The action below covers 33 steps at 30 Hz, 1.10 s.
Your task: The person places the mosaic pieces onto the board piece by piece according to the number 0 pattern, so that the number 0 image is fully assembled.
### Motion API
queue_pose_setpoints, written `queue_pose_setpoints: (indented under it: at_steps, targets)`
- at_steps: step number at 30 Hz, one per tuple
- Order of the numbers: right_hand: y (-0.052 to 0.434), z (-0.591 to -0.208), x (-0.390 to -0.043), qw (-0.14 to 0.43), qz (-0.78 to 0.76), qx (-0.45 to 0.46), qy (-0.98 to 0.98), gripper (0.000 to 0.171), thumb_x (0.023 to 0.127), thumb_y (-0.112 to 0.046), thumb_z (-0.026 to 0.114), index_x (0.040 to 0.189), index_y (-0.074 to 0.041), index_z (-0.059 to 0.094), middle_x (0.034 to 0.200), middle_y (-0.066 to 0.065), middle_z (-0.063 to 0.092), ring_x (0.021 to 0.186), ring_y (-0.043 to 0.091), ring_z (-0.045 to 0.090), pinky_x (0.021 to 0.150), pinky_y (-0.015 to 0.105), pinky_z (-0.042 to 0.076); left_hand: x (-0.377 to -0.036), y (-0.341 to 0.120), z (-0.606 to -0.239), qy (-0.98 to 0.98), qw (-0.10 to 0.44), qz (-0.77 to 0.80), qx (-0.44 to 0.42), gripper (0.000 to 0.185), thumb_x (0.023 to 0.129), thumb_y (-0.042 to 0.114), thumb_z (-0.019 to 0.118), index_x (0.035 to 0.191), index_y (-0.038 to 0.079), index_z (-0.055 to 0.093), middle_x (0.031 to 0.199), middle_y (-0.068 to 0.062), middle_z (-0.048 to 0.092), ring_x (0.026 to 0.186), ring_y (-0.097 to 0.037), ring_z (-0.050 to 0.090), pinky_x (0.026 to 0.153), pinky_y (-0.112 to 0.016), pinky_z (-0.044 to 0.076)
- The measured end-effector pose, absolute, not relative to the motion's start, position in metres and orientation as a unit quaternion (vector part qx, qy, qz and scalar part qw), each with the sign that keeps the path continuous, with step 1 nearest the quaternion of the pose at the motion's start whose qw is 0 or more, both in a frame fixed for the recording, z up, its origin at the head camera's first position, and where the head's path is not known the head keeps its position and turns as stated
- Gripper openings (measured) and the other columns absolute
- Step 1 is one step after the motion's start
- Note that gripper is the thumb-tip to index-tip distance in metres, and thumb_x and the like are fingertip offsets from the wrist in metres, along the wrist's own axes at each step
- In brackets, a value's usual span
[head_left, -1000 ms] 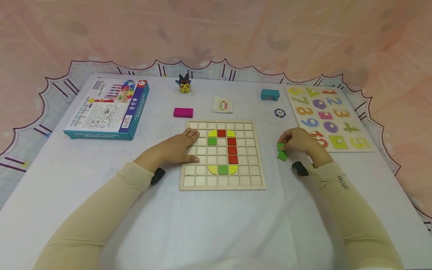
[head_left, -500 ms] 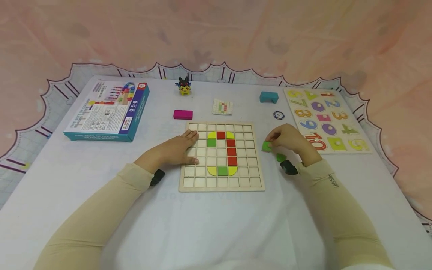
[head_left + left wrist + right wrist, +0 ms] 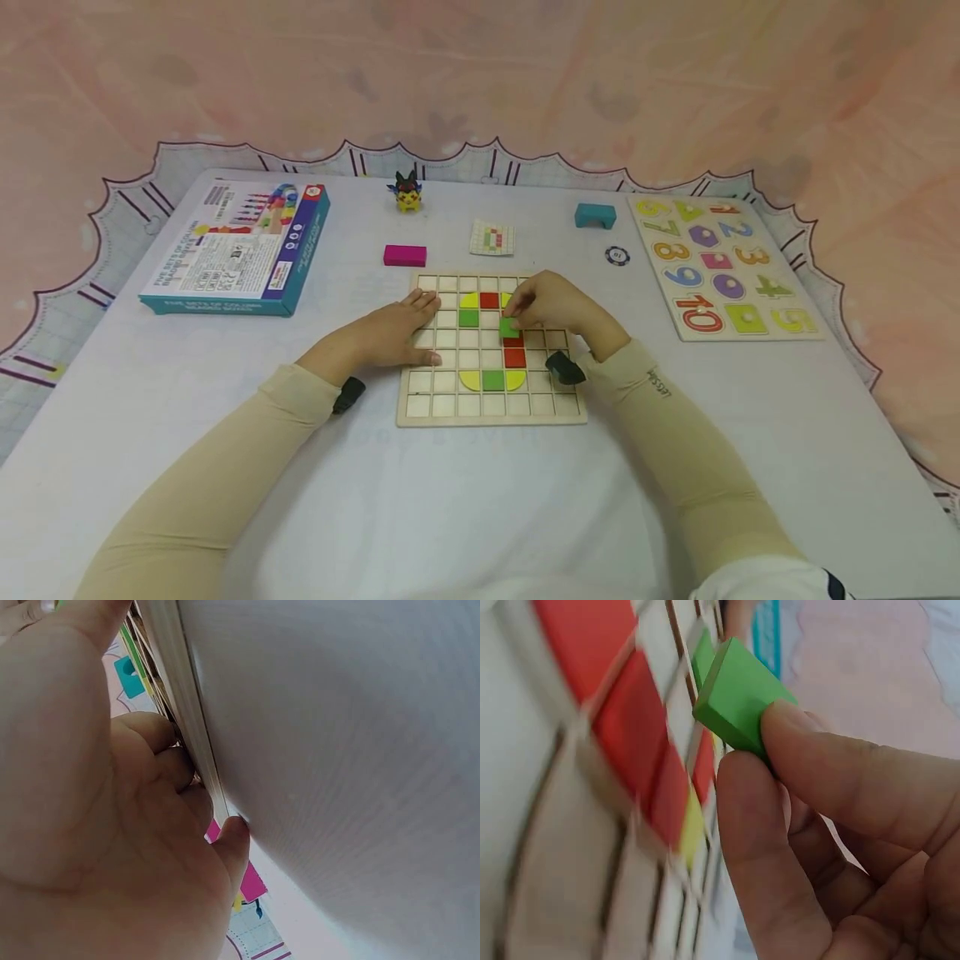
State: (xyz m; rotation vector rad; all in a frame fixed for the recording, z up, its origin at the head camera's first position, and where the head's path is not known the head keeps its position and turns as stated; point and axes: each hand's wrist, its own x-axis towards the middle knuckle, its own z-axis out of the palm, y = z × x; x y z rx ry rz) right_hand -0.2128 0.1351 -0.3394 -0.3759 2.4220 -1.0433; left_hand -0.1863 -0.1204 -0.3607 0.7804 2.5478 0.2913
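Hands: my right hand [image 3: 551,308] pinches a green square tile [image 3: 510,327] between thumb and fingers, over the red column of the grid board [image 3: 491,412]; my left hand [image 3: 393,329] lies flat, fingers straight, on the board's left edge. Tile: flat, matte green, sharp-cornered, thick as the set pieces. Board: pale wood, square cells, holding red, green and yellow tiles, at the middle of the table [image 3: 450,500]. Change: a second ago I had the tile off the board, toward the table's right edge; left hand unmoved.
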Motion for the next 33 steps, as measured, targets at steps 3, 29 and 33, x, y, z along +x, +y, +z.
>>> queue_pose_setpoints:
  at_steps: [3,29,33]
  targets:
    - [0.117,-0.343,-0.213,0.248,-0.381,-0.15,0.878,0.012,0.076,-0.003,0.071,0.089,-0.002,0.07,0.086,0.005,0.065,0.08,0.016,0.055,0.071,0.024,0.048,-0.186,-0.12,-0.361,0.925,0.226,0.108,0.286,0.092,0.085,0.05,0.058,0.146,0.0,0.01,0.154,-0.015,0.006,0.142,-0.031,0.0,0.114,-0.047,0.012]
    - [0.079,-0.351,-0.208,0.246,-0.293,-0.159,0.91,0.012,0.08,-0.01,0.07,0.092,-0.008,0.073,0.088,0.003,0.067,0.076,0.013,0.052,0.069,0.022,0.045,-0.185,-0.122,-0.36,0.924,0.227,0.111,0.286,0.092,0.086,0.051,0.056,0.146,0.0,0.01,0.154,-0.016,0.006,0.142,-0.031,-0.001,0.114,-0.049,0.012]
    - [0.092,-0.346,-0.208,0.24,-0.309,-0.152,0.908,0.01,0.081,-0.01,0.068,0.091,-0.008,0.072,0.086,0.004,0.065,0.075,0.014,0.052,0.066,0.022,0.044,-0.185,-0.122,-0.36,0.925,0.224,0.11,0.286,0.092,0.085,0.051,0.056,0.147,0.001,0.01,0.154,-0.015,0.006,0.142,-0.031,0.0,0.114,-0.048,0.012]
